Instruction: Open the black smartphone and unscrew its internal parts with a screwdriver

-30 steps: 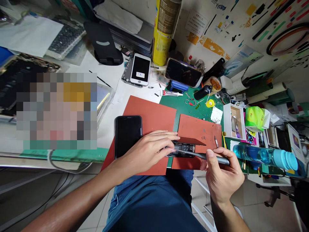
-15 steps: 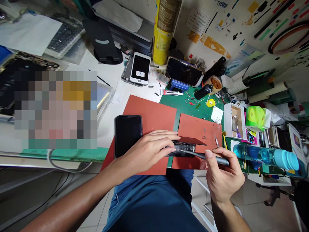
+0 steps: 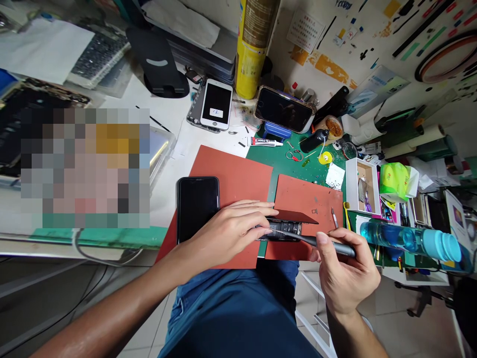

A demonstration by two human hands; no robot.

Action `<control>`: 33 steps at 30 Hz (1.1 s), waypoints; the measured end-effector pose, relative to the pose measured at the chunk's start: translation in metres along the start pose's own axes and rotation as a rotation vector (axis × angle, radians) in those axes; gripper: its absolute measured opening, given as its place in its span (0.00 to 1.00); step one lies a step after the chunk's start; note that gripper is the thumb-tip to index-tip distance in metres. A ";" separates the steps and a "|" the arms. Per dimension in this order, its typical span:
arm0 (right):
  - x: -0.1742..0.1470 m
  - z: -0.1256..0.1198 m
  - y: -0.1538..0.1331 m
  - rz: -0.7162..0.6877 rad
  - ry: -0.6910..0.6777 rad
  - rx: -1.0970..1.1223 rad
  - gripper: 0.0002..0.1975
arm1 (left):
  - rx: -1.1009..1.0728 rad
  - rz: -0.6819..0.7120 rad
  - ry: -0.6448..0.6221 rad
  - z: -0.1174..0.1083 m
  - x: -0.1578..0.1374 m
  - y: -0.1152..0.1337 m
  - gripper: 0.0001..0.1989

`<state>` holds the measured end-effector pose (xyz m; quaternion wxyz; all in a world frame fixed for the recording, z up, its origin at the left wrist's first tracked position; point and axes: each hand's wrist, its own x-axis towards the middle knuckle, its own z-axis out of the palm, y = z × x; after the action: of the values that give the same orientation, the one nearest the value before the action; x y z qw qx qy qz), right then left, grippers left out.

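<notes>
An opened phone [image 3: 292,228] lies on the red-brown mats, its inner parts showing and its dark panel [image 3: 294,216] raised along the far long edge. My left hand [image 3: 238,226] grips the phone's left end, fingers around the raised panel and thumb and forefinger pinched close to the inner parts. Between the thumb and fingers of my right hand [image 3: 346,263] is a slim dark grey pen-shaped tool [image 3: 307,239]. Its thin metal tip reaches into the phone beside my left fingertips. What the tip touches is too small to make out.
A black phone [image 3: 197,206] lies left of my left forearm. Beyond the mats [image 3: 238,169] are a glue tube [image 3: 264,142] and a propped phone [image 3: 285,110]. To the right are a white box [image 3: 362,186] and a blue bottle [image 3: 406,238]. A blurred patch covers the left side.
My right hand has shifted very slightly to the right with the tool. My left hand and the opened phone hold their place.
</notes>
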<state>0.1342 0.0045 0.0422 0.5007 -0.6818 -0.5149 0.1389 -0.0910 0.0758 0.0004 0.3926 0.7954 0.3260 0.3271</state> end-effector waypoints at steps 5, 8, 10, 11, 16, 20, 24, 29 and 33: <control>-0.001 -0.001 0.001 -0.025 0.000 -0.042 0.13 | -0.016 -0.024 -0.005 -0.001 0.000 0.001 0.11; -0.002 -0.001 0.002 -0.058 0.007 -0.038 0.12 | -0.017 -0.033 0.001 -0.001 0.000 0.002 0.11; -0.002 -0.001 0.002 -0.073 0.010 -0.029 0.12 | -0.018 -0.034 0.006 -0.001 0.000 0.002 0.10; -0.002 -0.001 0.001 -0.076 0.011 -0.024 0.12 | -0.020 -0.035 0.007 0.000 0.000 0.002 0.10; -0.003 -0.001 0.001 -0.077 0.008 -0.024 0.11 | -0.024 -0.033 0.007 0.000 0.000 0.000 0.10; -0.003 -0.001 0.002 -0.072 0.011 -0.009 0.11 | -0.029 -0.036 0.007 0.001 -0.001 -0.001 0.10; -0.002 -0.002 0.000 -0.067 0.004 0.007 0.11 | -0.034 -0.049 -0.005 0.001 -0.003 0.000 0.06; -0.004 -0.017 -0.007 -0.086 0.094 -0.038 0.12 | 0.004 -0.089 -0.087 -0.006 -0.006 0.001 0.08; -0.006 -0.021 -0.005 -0.268 0.054 -0.225 0.13 | 0.014 -0.071 -0.156 -0.011 -0.008 -0.003 0.19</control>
<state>0.1433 -0.0121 0.0536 0.4490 -0.6624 -0.5996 -0.0060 -0.1053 0.0753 0.0008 0.4226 0.8091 0.3248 0.2475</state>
